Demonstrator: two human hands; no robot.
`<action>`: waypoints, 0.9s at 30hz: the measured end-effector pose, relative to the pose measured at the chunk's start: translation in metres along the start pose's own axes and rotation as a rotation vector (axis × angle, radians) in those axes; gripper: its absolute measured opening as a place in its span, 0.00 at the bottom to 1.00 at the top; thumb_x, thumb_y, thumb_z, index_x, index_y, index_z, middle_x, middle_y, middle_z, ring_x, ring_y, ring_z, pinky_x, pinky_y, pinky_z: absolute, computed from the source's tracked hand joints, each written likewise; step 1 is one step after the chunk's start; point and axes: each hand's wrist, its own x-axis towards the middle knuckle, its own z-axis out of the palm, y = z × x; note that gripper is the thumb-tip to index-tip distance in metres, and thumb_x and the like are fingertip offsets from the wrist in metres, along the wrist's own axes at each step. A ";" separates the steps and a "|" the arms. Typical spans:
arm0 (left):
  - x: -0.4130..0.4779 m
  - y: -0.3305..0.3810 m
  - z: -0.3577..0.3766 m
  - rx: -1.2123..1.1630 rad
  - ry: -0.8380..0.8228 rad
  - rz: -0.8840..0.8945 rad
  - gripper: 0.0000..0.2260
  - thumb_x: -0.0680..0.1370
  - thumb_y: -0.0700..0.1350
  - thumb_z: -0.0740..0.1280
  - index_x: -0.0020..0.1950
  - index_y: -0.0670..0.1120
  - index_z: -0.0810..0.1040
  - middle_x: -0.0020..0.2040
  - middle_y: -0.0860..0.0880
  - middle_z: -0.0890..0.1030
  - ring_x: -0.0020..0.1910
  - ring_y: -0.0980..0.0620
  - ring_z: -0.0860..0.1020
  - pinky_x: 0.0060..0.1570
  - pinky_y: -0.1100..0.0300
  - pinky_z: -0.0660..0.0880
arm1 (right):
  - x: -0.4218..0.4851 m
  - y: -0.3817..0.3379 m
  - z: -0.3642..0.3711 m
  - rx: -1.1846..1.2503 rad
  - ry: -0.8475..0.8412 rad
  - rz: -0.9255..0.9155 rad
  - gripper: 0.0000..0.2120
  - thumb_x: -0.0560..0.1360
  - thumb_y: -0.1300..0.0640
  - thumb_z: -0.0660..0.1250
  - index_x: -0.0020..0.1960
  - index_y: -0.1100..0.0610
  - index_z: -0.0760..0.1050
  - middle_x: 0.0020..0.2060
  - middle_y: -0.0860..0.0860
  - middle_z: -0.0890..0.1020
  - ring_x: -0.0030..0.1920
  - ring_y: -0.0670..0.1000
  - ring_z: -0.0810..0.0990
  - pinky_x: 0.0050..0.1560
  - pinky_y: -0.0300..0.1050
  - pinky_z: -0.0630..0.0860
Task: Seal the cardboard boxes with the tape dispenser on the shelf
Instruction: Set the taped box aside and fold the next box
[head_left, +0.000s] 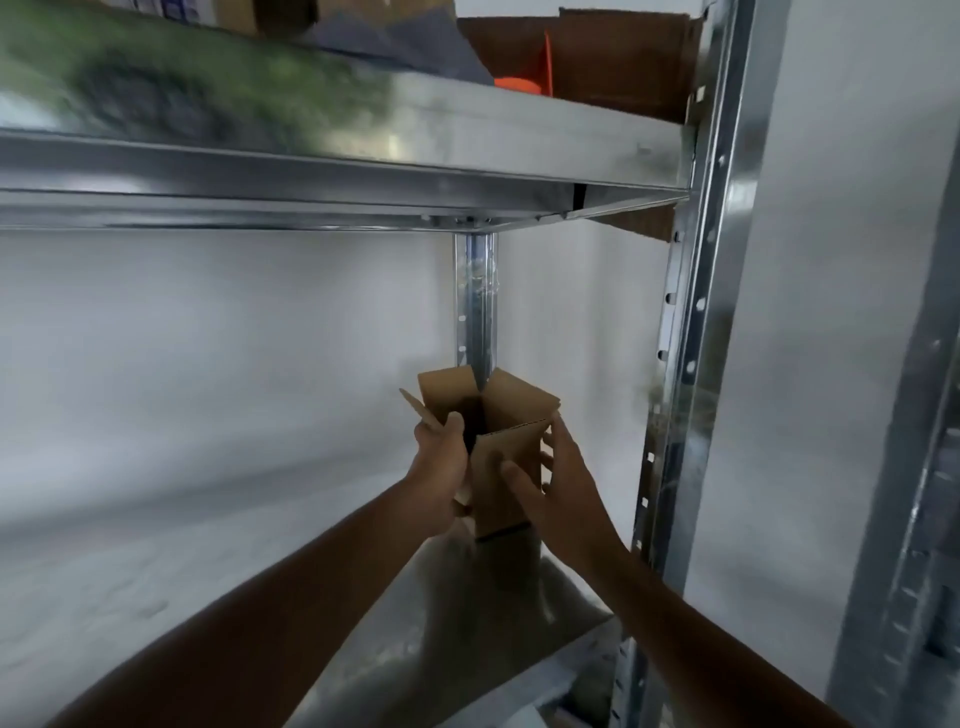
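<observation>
Gripping a tall matte cardboard box (492, 512), left hand (441, 462) faces right hand (567, 486).

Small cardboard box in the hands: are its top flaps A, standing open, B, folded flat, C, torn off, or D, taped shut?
A: the flaps of the small cardboard box stand up around its dark open top, while the left hand and right hand hold its sides.
</observation>
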 end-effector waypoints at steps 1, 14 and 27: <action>-0.002 0.001 0.001 0.009 -0.012 0.000 0.25 0.86 0.58 0.55 0.81 0.52 0.55 0.75 0.45 0.68 0.71 0.36 0.69 0.68 0.32 0.69 | 0.001 -0.001 0.000 0.018 0.003 -0.005 0.33 0.76 0.42 0.69 0.73 0.41 0.55 0.71 0.43 0.69 0.69 0.47 0.72 0.72 0.49 0.72; 0.004 -0.007 -0.026 0.063 -0.294 -0.018 0.31 0.76 0.59 0.71 0.75 0.49 0.68 0.72 0.42 0.72 0.67 0.35 0.74 0.64 0.38 0.76 | 0.017 -0.003 0.006 -0.021 0.104 0.020 0.33 0.82 0.46 0.63 0.81 0.53 0.52 0.76 0.51 0.66 0.70 0.49 0.70 0.68 0.39 0.66; -0.011 -0.030 -0.107 1.154 0.122 0.677 0.23 0.82 0.64 0.59 0.74 0.57 0.71 0.78 0.58 0.68 0.78 0.53 0.61 0.76 0.52 0.59 | 0.001 -0.036 0.029 -0.392 0.081 -0.648 0.26 0.83 0.41 0.55 0.75 0.54 0.70 0.75 0.53 0.71 0.80 0.52 0.60 0.81 0.48 0.49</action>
